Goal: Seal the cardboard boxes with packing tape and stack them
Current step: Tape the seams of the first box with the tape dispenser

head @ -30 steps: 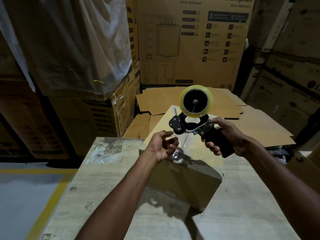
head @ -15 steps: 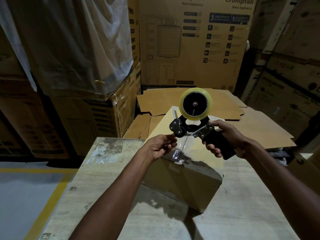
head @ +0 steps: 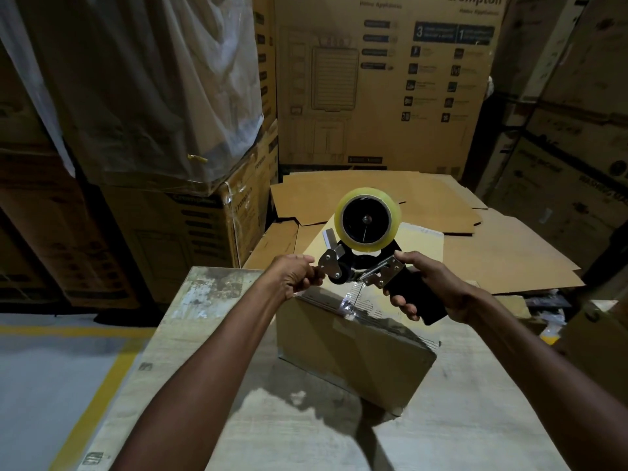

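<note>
Left hand [head: 295, 275] has risen from the box [head: 353, 348] edge to the tape dispenser [head: 365, 253], fingers pinched there; right hand [head: 430, 287] clamps its handle. Tape started; sealing and stacking outstanding.

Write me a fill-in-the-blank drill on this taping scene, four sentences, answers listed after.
1. The right hand grips the tape dispenser by its black ____.
2. The tape roll on the dispenser is coloured pale ____.
3. The cardboard box rests on a ____.
4. The left hand pinches at the dispenser's ____ end.

Answers: handle; yellow; table; roller
</note>
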Motion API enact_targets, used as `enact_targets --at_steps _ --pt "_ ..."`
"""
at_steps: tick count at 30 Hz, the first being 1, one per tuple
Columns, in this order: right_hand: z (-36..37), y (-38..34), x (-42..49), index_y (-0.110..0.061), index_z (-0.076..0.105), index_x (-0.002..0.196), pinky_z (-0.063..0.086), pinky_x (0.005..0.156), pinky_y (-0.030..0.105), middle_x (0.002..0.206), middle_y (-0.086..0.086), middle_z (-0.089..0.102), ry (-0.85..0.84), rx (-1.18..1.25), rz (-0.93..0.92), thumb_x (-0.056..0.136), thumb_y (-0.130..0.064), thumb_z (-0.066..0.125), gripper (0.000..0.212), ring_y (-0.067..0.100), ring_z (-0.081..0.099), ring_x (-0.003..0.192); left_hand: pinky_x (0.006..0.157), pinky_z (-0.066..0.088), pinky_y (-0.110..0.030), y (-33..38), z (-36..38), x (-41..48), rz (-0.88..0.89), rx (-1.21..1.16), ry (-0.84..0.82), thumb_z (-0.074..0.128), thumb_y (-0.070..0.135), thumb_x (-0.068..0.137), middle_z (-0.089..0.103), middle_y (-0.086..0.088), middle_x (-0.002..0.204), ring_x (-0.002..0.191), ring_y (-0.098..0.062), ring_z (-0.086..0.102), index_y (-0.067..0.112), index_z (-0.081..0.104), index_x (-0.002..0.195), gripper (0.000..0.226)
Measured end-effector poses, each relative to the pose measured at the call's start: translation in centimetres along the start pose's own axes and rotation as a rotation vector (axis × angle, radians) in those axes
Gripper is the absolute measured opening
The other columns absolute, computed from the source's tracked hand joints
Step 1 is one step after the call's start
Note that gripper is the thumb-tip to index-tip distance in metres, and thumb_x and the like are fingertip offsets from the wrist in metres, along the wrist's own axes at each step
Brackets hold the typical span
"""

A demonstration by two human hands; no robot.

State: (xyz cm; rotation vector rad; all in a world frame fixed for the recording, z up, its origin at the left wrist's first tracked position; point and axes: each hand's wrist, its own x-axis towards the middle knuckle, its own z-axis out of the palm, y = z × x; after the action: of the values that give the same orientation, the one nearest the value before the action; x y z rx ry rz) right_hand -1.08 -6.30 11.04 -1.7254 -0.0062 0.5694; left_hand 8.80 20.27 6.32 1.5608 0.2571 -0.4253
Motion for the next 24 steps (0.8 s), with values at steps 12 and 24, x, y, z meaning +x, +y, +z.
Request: enact_targets --at_steps 12,24 --pt "1.5 2.3 0.8 0.002 0.067 0.102 0.045 0.06 0.032 0.082 0.015 0.061 0.076 -0.097 0.016 0.087 -0.077 0.045 0.083 0.023 0.053 0.062 0.045 0.051 -0.02 -0.7 -6.5 1.2 0.109 0.156 0.216 0.076 -0.006 0.084 0.067 -0.016 0.101 0.07 -0.018 0.066 0.005 0.056 0.115 0.039" --pt "4.6 2.7 2.9 -0.004 0.065 0.085 0.038 0.05 0.024 0.075 0.01 0.062 0.128 -0.145 0.148 0.095 -0.069 0.043 0.069 0.02 0.052 0.056 0.056 0.051 -0.028 -4.3 -9.1 3.8 0.238 0.236 0.181 0.08 -0.001 0.082 0.073 -0.022 0.098 0.066 -0.02 0.065 0.007 0.053 0.119 0.046"
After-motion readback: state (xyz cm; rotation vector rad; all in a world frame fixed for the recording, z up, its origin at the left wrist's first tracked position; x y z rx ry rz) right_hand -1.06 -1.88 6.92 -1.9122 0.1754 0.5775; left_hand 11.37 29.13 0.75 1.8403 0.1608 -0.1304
